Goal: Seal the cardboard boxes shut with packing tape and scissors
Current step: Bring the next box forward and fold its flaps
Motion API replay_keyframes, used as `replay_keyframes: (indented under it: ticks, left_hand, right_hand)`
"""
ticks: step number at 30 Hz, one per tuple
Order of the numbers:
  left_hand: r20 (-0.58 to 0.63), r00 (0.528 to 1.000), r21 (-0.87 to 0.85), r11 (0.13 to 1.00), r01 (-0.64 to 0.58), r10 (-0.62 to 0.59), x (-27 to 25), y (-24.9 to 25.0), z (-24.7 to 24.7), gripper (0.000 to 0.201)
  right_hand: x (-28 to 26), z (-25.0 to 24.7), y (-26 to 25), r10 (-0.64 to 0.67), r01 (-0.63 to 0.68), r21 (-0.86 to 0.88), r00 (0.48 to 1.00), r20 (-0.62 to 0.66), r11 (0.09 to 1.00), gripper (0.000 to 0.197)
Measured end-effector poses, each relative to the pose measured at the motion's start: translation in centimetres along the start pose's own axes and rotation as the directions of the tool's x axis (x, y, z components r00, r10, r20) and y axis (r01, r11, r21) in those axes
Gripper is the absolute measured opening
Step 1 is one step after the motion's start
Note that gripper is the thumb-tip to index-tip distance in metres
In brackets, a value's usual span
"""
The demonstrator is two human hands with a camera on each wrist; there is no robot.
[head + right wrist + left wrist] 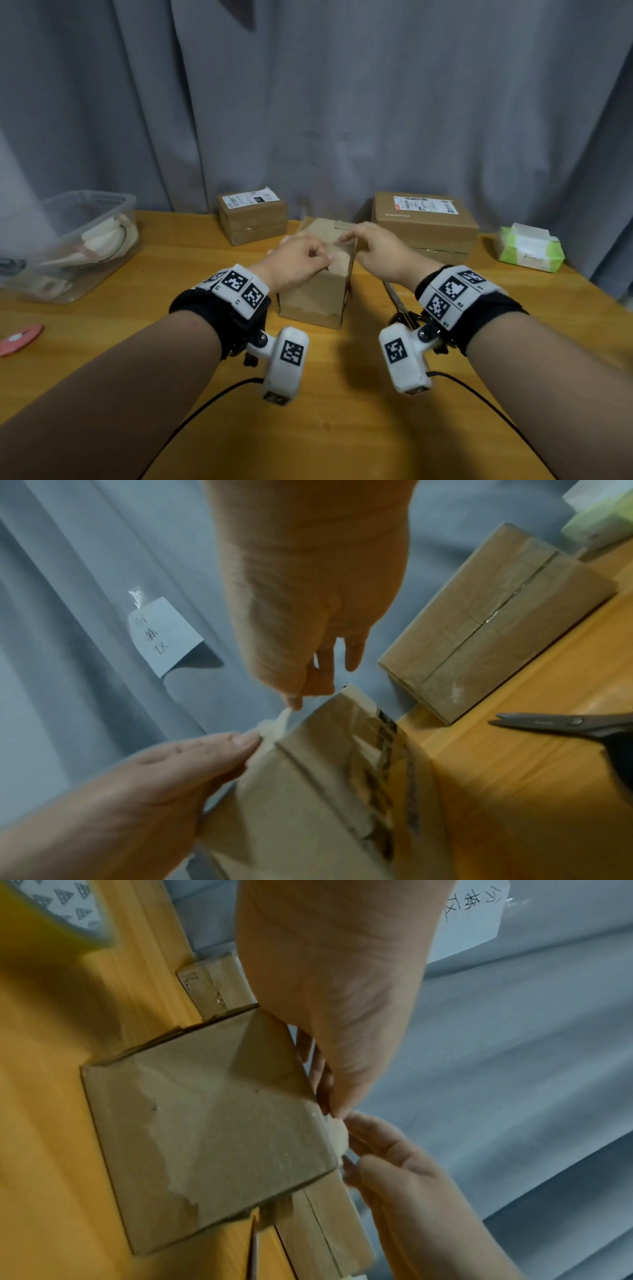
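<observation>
Now, from the head view, your left hand (301,255) and right hand (373,248) meet on top of the small cardboard box (317,294) at the middle of the counter (342,394), scissors (397,301) lying just right of it. From the left wrist, the tape roll (51,915) sits near the box, and your left grip pinches a pale tape strip (337,1137) at the top edge. From the right wrist, your right grip pinches that strip's other end, the remaining fingers (352,653) spread.
</observation>
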State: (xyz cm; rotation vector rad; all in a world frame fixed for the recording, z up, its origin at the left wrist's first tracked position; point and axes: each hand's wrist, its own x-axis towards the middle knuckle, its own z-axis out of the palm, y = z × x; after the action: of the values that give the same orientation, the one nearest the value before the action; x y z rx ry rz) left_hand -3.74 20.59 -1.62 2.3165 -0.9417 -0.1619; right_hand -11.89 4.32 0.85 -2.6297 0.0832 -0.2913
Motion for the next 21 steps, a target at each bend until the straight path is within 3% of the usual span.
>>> replay_keyframes:
  ticks: [4, 7, 11, 14, 17, 21]
  left_hand:
    - [-0.022, 0.999, -0.039, 0.999, -0.034, 0.033, 0.5, -1.6, -1.0, 0.025]
    - [-0.049, 0.998, -0.051, 0.997, -0.051, 0.049, 0.7, -3.0, -1.7, 0.024]
    - [-0.075, 0.996, -0.03, 0.998, -0.055, 0.052, 0.9, -3.8, -2.3, 0.018]
    - [-0.127, 0.992, 0.026, 0.999, 0.026, -0.022, 1.2, -4.4, -2.3, 0.006]
    - [-0.124, 0.983, 0.07, 0.988, 0.141, -0.132, 0.9, -4.6, -2.3, 0.028]
    - [-0.146, 0.972, -0.05, 0.983, 0.179, -0.185, 0.3, -4.0, -2.6, 0.052]
  right_hand:
    - [1.4, 0.3, 0.8, -0.069, 0.12, -0.199, 0.967, 0.247, 0.973, 0.067]
    - [2.6, 0.9, 1.8, -0.115, 0.191, -0.241, 0.948, 0.295, 0.952, 0.068]
    - [2.8, 1.9, 2.4, -0.128, 0.169, -0.194, 0.97, 0.205, 0.966, 0.07]
    - [2.1, 2.8, 1.9, -0.103, 0.128, -0.291, 0.989, 0.102, 0.948, 0.073]
    - [1.5, 3.9, 0.8, -0.067, 0.059, -0.458, 0.998, -0.003, 0.887, 0.08]
    - [1.2, 5.0, -1.3, -0.015, -0.063, -0.571, 0.991, -0.13, 0.819, 0.083]
